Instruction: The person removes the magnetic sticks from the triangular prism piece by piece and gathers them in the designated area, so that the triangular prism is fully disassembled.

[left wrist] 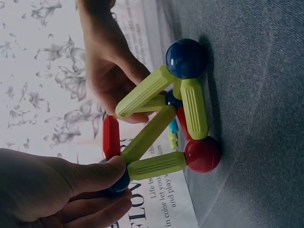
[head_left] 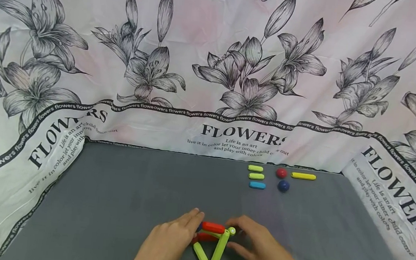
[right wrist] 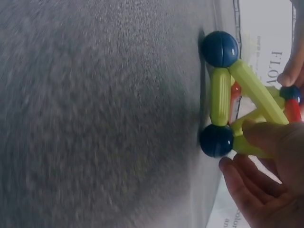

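Note:
A frame of magnetic rods and balls stands on the grey table. Its yellow-green rods (head_left: 220, 248) slope up from balls at the base, including a blue ball (right wrist: 220, 49) and a red ball (left wrist: 203, 154). Across the top runs a red rod (head_left: 213, 227). My left hand (head_left: 170, 238) pinches the upper blue ball (left wrist: 121, 182) at one end of that rod, thumb over it. On the opposite side, my right hand (head_left: 263, 242) curls thumb and fingers around the upper ends of yellow-green rods (right wrist: 259, 90); its palm partly hides the join there.
Farther back on the table lie two short yellow-green rods (head_left: 256, 176), a light blue rod (head_left: 257, 185) and a longer yellow rod (head_left: 303, 176). Between them sit a loose red ball (head_left: 281, 172) and a dark blue ball (head_left: 283, 186). A flower-printed cloth (head_left: 148, 129) borders the table's back and sides.

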The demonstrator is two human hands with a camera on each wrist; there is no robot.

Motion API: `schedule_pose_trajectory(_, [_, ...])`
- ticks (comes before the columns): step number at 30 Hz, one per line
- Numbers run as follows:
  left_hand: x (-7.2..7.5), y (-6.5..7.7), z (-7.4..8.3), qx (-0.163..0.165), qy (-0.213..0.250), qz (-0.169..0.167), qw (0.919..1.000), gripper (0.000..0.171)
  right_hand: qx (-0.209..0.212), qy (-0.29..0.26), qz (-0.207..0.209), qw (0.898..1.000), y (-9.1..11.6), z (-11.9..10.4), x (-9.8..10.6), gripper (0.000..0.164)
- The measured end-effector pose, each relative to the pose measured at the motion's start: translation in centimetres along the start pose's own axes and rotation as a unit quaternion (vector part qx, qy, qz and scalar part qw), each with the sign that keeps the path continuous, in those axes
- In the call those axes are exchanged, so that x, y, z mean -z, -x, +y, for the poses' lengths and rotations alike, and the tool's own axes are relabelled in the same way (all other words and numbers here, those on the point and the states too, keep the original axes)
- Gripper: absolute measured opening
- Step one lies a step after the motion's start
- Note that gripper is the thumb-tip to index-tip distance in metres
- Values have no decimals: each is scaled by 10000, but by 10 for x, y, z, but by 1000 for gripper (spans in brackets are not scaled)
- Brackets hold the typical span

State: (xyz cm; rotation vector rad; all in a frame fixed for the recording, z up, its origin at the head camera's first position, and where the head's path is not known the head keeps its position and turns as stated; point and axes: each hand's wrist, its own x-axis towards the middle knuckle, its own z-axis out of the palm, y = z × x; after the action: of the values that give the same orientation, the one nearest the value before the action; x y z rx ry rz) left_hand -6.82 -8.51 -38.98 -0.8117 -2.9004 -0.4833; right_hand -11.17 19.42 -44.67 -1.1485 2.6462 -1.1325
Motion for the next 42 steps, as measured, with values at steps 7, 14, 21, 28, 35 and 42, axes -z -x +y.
schedule_pose_trajectory(7, [-1, -1, 4, 93, 86, 68, 9999, 52, -346, 128, 136, 9992, 0, -2, -7, 38])
schedule_pose_trajectory(14, [-2, -2, 6, 470, 137, 80, 9988, 51, -324, 621, 234, 9973, -7, -4, -15, 35])
schedule_pose_trajectory(21, [-3, 0, 4, 694, 400, -60, 9968, 47, -457, 824, 241, 9953, -6, -11, -21, 30])
schedule_pose_trajectory(28, [3, 1, 1, 647, 478, 26, 9968, 44, -747, 634, 184, 9950, -9, -16, -18, 29])
schedule_pose_trajectory(35, [6, -1, 1, 712, 366, 81, 9968, 43, -762, 571, 257, 9951, -13, -17, -16, 29])
schedule_pose_trajectory(42, [5, 1, 3, 699, 362, -29, 9969, 43, -838, 383, 237, 9955, -12, -14, -7, 30])
